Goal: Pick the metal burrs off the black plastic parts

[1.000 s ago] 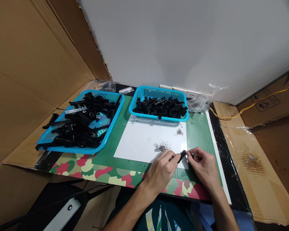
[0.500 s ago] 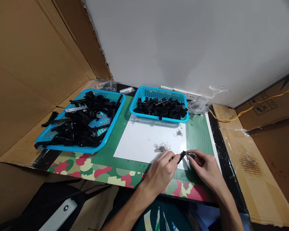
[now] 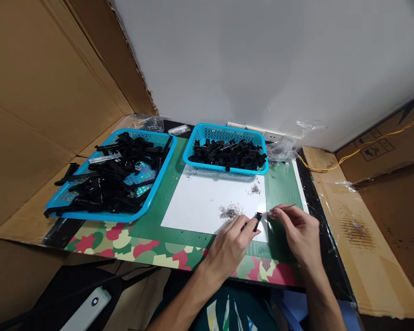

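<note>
A small black plastic part is pinched in the fingers of my left hand, over the lower right of the white sheet. To its right, my right hand is closed, thumb against fingers, with a thin tool whose tip points left toward the black part. The tool and the part are apart. A pile of tiny metal springs or wires lies just beyond my left hand, and a smaller pile sits farther back on the sheet.
A large blue basket of long black parts stands at left. A smaller blue basket of short black parts stands at the back. Clear plastic bags and a yellow cable are at back right. Cardboard borders both sides.
My right hand has drawn away to the right from the black part, showing a gap between them. My left hand still holds the part, now more upright. The view has shifted slightly.
</note>
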The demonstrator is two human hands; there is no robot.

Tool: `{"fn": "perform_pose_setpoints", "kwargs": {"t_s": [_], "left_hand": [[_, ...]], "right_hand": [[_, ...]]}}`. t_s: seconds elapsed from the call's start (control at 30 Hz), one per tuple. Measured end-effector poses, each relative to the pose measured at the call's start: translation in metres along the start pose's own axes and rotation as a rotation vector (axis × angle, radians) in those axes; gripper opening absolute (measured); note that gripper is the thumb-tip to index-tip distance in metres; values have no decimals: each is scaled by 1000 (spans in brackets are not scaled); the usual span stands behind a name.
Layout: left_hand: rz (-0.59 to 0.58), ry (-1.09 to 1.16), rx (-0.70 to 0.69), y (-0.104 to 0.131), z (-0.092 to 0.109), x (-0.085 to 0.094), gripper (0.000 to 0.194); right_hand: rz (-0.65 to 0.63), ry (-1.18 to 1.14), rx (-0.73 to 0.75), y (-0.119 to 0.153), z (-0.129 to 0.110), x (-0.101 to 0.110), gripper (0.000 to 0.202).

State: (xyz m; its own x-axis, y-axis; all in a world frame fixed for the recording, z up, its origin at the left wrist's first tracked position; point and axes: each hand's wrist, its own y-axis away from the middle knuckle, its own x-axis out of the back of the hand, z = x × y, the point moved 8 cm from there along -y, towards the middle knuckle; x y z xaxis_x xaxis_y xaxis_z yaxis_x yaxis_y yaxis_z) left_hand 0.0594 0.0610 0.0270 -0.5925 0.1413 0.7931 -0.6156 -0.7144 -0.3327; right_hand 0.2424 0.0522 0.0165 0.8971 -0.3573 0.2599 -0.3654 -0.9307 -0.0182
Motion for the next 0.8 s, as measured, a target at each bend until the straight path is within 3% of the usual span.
{"fn": "perform_pose_setpoints", "kwargs": {"t_s": [0.17,0.63,0.8], "left_hand": [[-2,10,10,0,-1,-1,25],[6,169,59,-1,-8,1,23],[19,224,112,-1,-12,-1,21]], "right_hand": [[-23,69,16,-4,6,-14,27],[1,228,139,-6,-2,-20,32],[29,143,85,-6,5,-23,32]]}}
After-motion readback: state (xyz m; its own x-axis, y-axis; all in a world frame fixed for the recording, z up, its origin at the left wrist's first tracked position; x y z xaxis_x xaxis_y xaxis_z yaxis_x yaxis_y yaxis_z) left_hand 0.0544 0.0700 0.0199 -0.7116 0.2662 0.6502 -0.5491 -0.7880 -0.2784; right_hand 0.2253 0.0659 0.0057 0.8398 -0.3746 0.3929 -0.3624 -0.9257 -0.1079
